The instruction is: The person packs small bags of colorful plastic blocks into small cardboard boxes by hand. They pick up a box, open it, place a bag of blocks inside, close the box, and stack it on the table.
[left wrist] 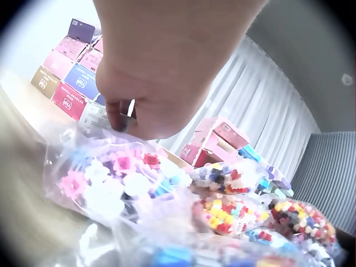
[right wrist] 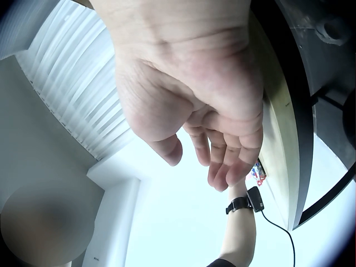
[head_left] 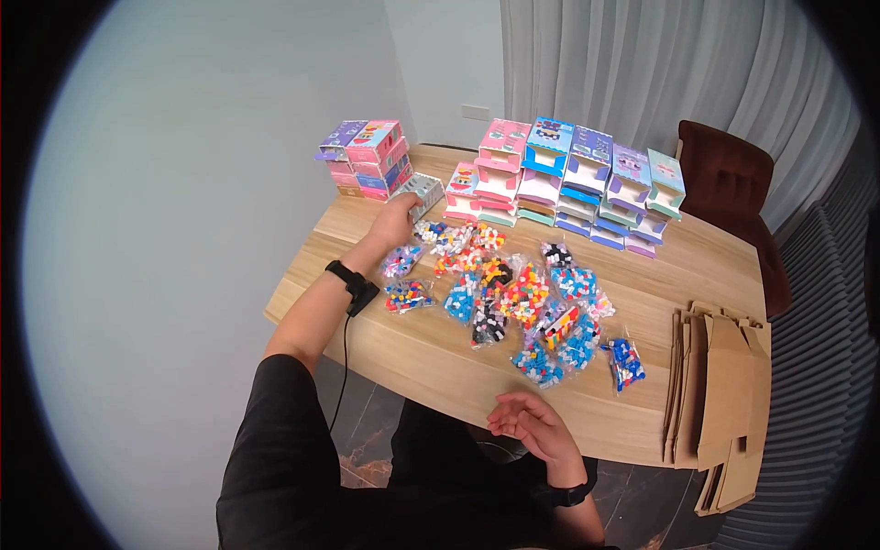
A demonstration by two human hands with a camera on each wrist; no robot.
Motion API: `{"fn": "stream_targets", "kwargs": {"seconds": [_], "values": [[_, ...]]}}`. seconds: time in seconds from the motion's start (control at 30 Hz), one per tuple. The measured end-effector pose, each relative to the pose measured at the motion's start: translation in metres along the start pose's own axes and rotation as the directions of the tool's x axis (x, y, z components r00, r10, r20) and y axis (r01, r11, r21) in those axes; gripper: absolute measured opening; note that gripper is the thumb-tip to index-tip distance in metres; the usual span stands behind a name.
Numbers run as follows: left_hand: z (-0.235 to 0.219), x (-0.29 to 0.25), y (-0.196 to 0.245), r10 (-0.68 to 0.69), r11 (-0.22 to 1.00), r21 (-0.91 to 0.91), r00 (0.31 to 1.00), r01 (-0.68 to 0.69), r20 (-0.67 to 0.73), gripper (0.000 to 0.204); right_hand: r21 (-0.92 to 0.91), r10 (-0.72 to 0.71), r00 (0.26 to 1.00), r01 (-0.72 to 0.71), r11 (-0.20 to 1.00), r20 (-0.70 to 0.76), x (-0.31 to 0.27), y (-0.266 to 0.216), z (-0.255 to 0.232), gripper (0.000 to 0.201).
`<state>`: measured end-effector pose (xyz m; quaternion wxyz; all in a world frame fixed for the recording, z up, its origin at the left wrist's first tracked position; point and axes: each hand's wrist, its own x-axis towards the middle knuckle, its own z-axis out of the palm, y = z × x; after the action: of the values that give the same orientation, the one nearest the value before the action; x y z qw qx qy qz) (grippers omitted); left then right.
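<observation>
My left hand (head_left: 395, 220) reaches across the table and grips a small pale grey-green box (head_left: 430, 190), which lies beside a stack of colourful boxes (head_left: 371, 160). In the left wrist view the fingers bend down at the pale box (left wrist: 93, 117), and the hand itself hides part of it. Just under that wrist is a clear bag of pink, white and purple building pieces (left wrist: 114, 181). By the table's front edge hangs my right hand (head_left: 536, 429), its fingers loosely curled and holding nothing, as the right wrist view also shows.
Several clear bags of coloured pieces (head_left: 524, 298) cover the middle of the wooden table (head_left: 367, 344). Behind them stand rows of open-ended boxes (head_left: 550, 165). Flattened cardboard (head_left: 733, 385) lies at the right edge, near a brown chair (head_left: 724, 170). A black cable (head_left: 344, 376) trails from the left wrist.
</observation>
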<state>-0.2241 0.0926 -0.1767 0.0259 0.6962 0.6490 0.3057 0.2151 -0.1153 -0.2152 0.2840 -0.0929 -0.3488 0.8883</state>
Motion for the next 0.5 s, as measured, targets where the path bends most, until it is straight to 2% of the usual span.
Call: {"fn": "stream_targets", "kwargs": {"seconds": [0.1, 0.3, 0.5], "values": [[0.001, 0.009, -0.001, 0.004, 0.999, 0.034, 1.000, -0.005, 0.016, 0.031, 0.017, -0.009, 1.000, 0.009, 1.000, -0.004, -0.001, 0.000, 0.000, 0.035], [0.021, 0.025, -0.030, -0.024, 0.989, 0.149, 0.993, 0.007, 0.112, 0.041, 0.033, -0.005, 0.999, 0.006, 0.999, -0.037, -0.001, 0.001, 0.000, 0.036], [0.025, 0.036, -0.038, -0.006, 0.995, 0.099, 0.996, -0.003, 0.093, 0.042, 0.059, -0.011, 0.999, 0.013, 0.998, -0.037, 0.000, 0.003, -0.002, 0.038]]}}
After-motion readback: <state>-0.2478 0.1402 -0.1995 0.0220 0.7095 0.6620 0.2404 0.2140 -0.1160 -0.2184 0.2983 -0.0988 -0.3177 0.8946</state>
